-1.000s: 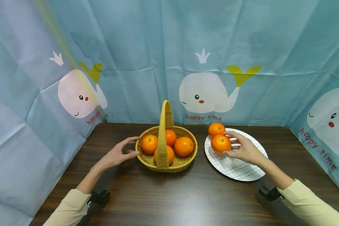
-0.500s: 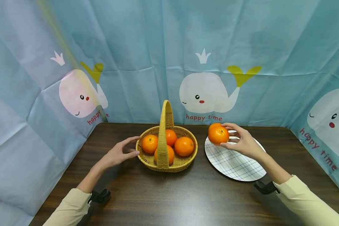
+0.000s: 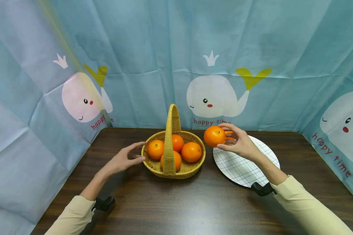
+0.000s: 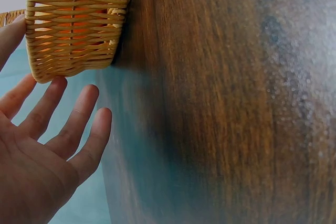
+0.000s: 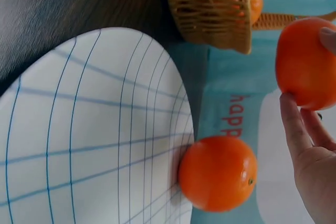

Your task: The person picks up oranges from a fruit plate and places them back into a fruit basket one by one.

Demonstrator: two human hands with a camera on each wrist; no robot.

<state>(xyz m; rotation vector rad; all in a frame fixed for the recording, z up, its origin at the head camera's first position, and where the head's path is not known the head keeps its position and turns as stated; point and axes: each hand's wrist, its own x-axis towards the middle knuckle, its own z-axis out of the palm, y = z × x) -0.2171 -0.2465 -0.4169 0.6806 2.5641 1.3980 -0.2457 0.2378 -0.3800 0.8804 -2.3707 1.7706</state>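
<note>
In the head view my right hand (image 3: 238,142) holds an orange (image 3: 214,136) between thumb and fingertips, raised between the plate and the basket. A second orange (image 5: 218,173) sits at the rim of the white plate (image 5: 100,124) with blue grid lines; in the head view my right fingers mostly cover it. The woven basket (image 3: 179,175) with its tall arched handle holds several oranges (image 3: 192,152). At the basket's left end, my left hand (image 3: 122,160) touches the rim with thumb and fingertips. Its fingers are spread and fairly straight in the left wrist view (image 4: 47,140).
The dark wooden table (image 3: 176,205) extends in front of the basket and plate. A light blue curtain (image 3: 141,65) printed with whales hangs behind and at both sides. Each wrist wears a black camera band (image 3: 261,189).
My right hand has lifted the orange off the plate and carried it left, toward the basket. My left hand stays at the basket's rim.
</note>
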